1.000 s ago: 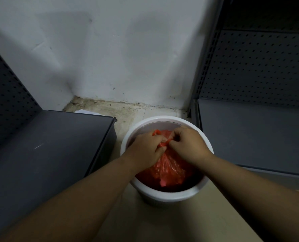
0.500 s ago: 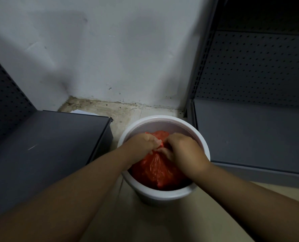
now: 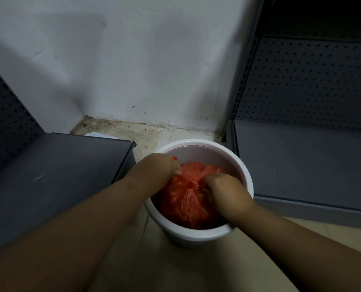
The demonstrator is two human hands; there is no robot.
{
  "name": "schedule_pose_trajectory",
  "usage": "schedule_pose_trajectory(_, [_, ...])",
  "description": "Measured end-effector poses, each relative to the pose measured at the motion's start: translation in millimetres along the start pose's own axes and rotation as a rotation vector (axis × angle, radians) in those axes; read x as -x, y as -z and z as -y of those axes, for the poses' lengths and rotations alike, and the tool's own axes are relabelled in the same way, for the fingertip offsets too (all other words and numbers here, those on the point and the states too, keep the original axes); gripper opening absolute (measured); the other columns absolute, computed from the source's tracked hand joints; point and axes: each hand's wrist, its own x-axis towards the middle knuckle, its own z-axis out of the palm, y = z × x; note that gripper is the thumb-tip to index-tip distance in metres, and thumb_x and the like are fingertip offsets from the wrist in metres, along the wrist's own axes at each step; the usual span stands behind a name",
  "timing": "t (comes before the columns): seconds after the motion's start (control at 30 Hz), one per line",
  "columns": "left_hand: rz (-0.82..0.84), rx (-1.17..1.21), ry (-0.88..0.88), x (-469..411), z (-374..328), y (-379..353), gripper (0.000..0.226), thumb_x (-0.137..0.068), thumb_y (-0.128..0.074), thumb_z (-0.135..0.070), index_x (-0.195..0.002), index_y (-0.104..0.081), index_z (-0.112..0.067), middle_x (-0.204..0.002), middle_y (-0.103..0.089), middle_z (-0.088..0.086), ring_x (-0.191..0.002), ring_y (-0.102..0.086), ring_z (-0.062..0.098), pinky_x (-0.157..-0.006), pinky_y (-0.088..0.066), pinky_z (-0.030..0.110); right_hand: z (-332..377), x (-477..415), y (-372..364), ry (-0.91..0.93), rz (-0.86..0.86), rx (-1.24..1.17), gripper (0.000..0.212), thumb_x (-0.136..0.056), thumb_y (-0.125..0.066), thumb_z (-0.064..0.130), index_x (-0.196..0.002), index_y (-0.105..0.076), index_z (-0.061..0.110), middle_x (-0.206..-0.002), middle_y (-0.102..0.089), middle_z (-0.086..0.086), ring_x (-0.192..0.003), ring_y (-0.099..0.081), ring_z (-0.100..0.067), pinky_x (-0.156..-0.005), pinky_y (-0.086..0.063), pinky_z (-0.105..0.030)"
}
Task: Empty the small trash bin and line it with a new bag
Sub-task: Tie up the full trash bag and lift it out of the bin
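Observation:
A small white round bin [image 3: 204,233] stands on the floor between two grey shelf units. Inside it sits a red plastic bag [image 3: 189,199], bunched at its top. My left hand [image 3: 161,167] grips the bag's gathered plastic at the bin's left side. My right hand [image 3: 223,186] grips the bag's plastic on the right, knuckles up, down inside the bin. The two hands are apart, with the plastic stretched between them. The bag's contents are hidden.
A low grey shelf [image 3: 55,175] lies close on the left, and another grey shelf [image 3: 306,165] with a pegboard back stands on the right. A white wall [image 3: 143,60] closes off the back. Stained floor [image 3: 145,133] shows behind the bin, beige floor in front.
My hands were close together at the bag's top. They have now pulled apart, the left toward the bin's left rim and the right lower to the right.

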Motion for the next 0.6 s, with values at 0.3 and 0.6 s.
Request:
schedule_pose_trajectory(0.3, [-0.176,-0.193,-0.260,-8.1,-9.8,9.8,0.026,-0.094,-0.046,-0.021,-0.113,-0.062,-0.014,-0.112,-0.063,0.006,-0.100,-0.060,0.022,-0.083,-0.042,0.026,6.8,-17.2,3.6,0.057,0.046,-0.104,0.054,-0.085,-0.063,0.041,-0.134,-0.049,0.022,-0.119,-0.046,-0.006,-0.112,-0.052,-0.025,-0.095,-0.041,-0.030])
schedule_pose_trajectory(0.6, [-0.464,0.397,-0.010,-7.5,19.6,17.8,0.042,-0.093,-0.038,-0.035,-0.126,-0.057,-0.018,-0.119,-0.061,0.009,-0.109,-0.055,0.020,-0.091,-0.039,0.026,10.2,-31.7,14.1,0.103,0.027,-0.033,0.021,-0.085,-0.058,0.021,-0.102,-0.071,0.020,-0.112,-0.063,-0.004,-0.108,-0.059,-0.027,-0.093,-0.048,-0.036])
